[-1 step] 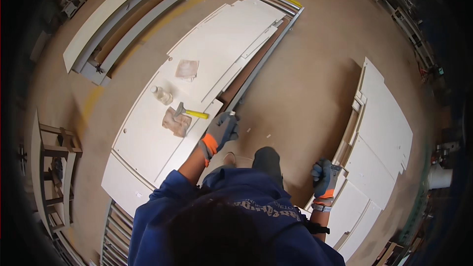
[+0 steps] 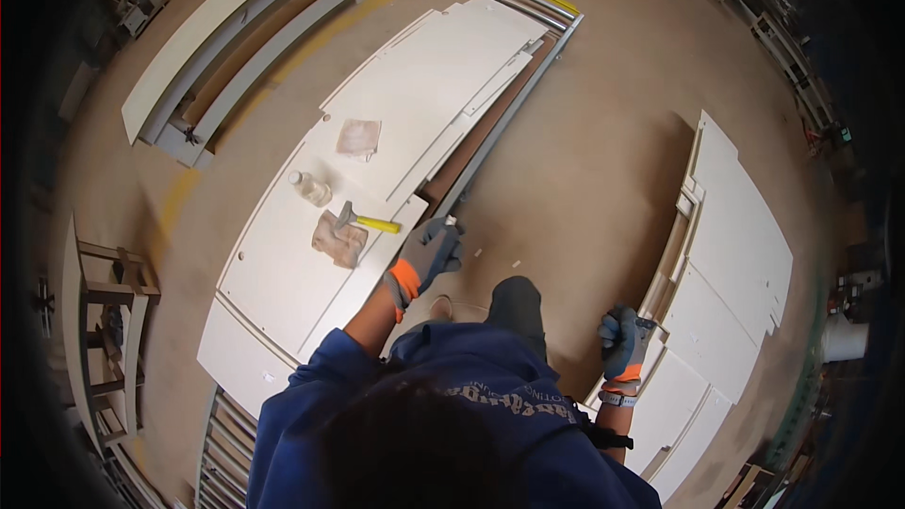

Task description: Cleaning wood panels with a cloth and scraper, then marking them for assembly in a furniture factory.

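Note:
My left hand (image 2: 429,250), in a grey glove with an orange cuff, is closed beside the right edge of the left-hand white panels (image 2: 424,75). A small white piece (image 2: 451,221) shows at its fingertips; its kind is too small to make out. My right hand (image 2: 623,341), gloved alike, is closed next to the right-hand stack of white panels (image 2: 731,245). Something dark juts from that grip, mostly hidden by the fingers. On the left panels lie a scraper with a yellow handle (image 2: 379,224), a crumpled cloth (image 2: 337,243), a clear bottle (image 2: 311,188) and a flat cloth (image 2: 359,138).
The left panels rest on a roller conveyor (image 2: 226,438) with a metal side rail. Between the two stacks runs a strip of concrete floor (image 2: 584,160) with small white scraps. A long bench-like frame (image 2: 236,47) stands far left, and a wooden rack (image 2: 104,320) nearer left.

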A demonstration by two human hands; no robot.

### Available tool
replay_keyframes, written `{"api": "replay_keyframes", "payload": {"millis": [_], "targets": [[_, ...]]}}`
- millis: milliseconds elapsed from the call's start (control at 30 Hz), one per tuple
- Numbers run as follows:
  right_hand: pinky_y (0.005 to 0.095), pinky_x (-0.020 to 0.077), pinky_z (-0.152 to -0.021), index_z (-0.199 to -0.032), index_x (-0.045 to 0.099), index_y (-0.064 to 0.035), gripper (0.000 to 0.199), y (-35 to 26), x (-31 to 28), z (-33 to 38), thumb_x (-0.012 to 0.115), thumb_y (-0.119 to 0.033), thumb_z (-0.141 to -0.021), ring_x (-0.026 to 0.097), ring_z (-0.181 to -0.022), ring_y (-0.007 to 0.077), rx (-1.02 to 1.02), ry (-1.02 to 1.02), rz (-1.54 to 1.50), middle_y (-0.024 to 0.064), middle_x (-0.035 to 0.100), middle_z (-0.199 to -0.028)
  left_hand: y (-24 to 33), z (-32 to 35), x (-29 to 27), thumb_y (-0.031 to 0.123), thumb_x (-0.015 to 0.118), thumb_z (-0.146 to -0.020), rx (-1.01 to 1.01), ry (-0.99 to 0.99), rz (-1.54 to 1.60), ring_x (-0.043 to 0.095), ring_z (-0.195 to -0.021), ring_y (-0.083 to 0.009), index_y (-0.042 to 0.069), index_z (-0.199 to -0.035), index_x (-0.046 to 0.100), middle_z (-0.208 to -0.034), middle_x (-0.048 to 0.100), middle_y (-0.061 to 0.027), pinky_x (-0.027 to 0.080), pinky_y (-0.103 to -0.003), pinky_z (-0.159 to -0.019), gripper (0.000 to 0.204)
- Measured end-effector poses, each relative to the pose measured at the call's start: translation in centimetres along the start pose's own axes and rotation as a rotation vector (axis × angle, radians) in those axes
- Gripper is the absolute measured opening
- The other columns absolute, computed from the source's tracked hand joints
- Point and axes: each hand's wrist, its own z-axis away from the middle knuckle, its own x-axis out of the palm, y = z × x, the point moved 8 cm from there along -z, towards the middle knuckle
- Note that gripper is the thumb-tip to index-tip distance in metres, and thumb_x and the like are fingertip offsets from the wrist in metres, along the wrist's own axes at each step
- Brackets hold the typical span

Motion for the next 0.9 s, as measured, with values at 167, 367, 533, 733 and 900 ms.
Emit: {"api": "replay_keyframes", "payload": {"millis": [167, 367, 533, 733, 900], "targets": [[0.0194, 0.0196, -0.049, -0.094, 0.055, -0.003, 0.034, -1.5, 2.0, -9.8, 0.057, -0.037, -0.099, 0.032, -0.061, 0.0042, 0.039, -0.093, -0.135, -0.0039, 0.036, -0.073, 0.9, -6.4, 0.4, 0.028, 0.055, -0.1, -0.035, 0.0, -0.031, 0.056, -0.068, -0.0094, 0.003, -0.116, 0.06, -0.081, 0.058, -0.0033, 0.051, -0.023, -0.062, 0.03], [0.0212, 0.02, -0.047, -0.081, 0.046, -0.0131, 0.045, -3.7, 6.1, -27.0, 0.053, -0.055, -0.096, 0.029, -0.058, 0.0058, 0.222, -0.202, -0.066, -0.006, 0.027, -0.069, 0.9, -15.4, -3.1, 0.022, 0.061, -0.096, -0.087, 0.396, 0.042, 0.064, -0.065, -0.0158, 0.005, -0.111, 0.061, -0.082, 0.064, -0.0073, 0.057, -0.029, -0.06, 0.023], [0.0184, 0.0228, -0.046, -0.088, 0.052, -0.0145, 0.037, -10.7, 12.1, -40.2, 0.055, -0.05, -0.096, 0.032, -0.056, 0.0038, 0.38, -0.371, -0.131, -0.0083, 0.032, -0.069, 3.9, -21.7, 3.1, 0.024, 0.056, -0.098, 0.078, 0.437, 0.208, 0.059, -0.062, -0.0106, 0.004, -0.115, 0.061, -0.078, 0.062, -0.0029, 0.051, -0.022, -0.057, 0.028], [0.0176, 0.0282, -0.049, -0.112, 0.064, -0.0013, 0.051, -17.7, 22.8, -52.4, 0.058, -0.049, -0.095, 0.044, -0.06, 0.0073, 0.451, -0.618, -0.157, 0.0009, 0.056, -0.077, 8.0, -27.1, 7.8, 0.022, 0.056, -0.1, 0.058, 0.449, 0.01, 0.06, -0.062, -0.0136, -0.001, -0.121, 0.059, -0.079, 0.063, -0.0071, 0.052, -0.026, -0.058, 0.032], [0.018, 0.0293, -0.044, -0.112, 0.065, 0.0007, 0.049, -18.6, 28.8, -57.8, 0.056, -0.045, -0.098, 0.042, -0.051, 0.006, 0.377, -0.603, 0.02, 0.0007, 0.057, -0.069, 9.9, -32.1, 6.4, 0.022, 0.056, -0.1, 0.068, 0.606, 0.105, 0.059, -0.06, -0.0125, 0.0, -0.115, 0.062, -0.075, 0.063, -0.0061, 0.052, -0.026, -0.057, 0.027]]}}
